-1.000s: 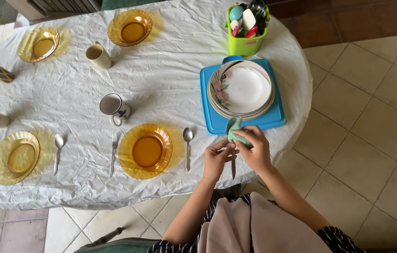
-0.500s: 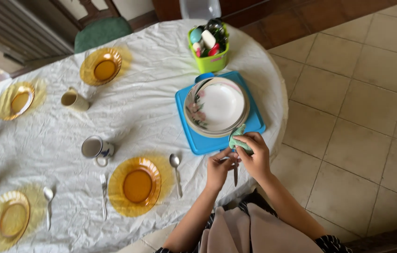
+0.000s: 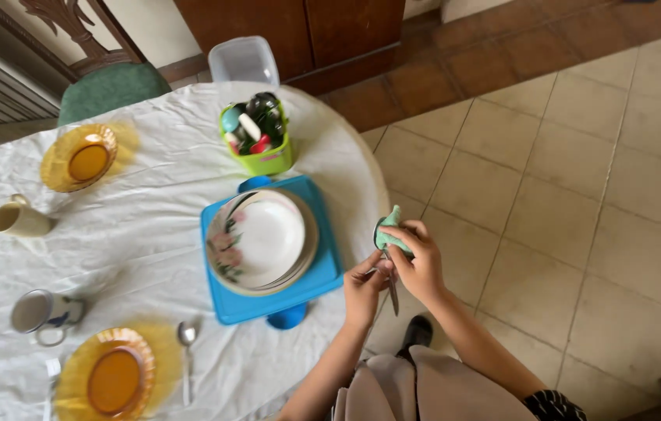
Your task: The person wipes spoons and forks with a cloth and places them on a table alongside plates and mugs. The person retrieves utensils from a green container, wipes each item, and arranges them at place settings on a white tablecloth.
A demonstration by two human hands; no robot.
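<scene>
Your cloth (image 3: 389, 234) and fingers (image 3: 412, 251) hide the top of the utensil (image 3: 394, 295); the left edge cuts off the worktop (image 3: 151, 226).

- The place is a home dining room, laid for a meal.
- A round bench (image 3: 151, 234) under a creased white cloth carries amber glass plates (image 3: 81, 160), mugs (image 3: 18, 220) and a spoon (image 3: 187, 351) set out as places.
- A stack of flowered bowls (image 3: 264, 242) sits on a blue tray (image 3: 225, 308), with a green cutlery holder (image 3: 264, 160) just behind it.
- A carved chair with a green seat (image 3: 108, 86) stands at the bench, a dark wooden cabinet (image 3: 299, 31) lines the wall, and the floor (image 3: 580, 195) is tiled.
</scene>
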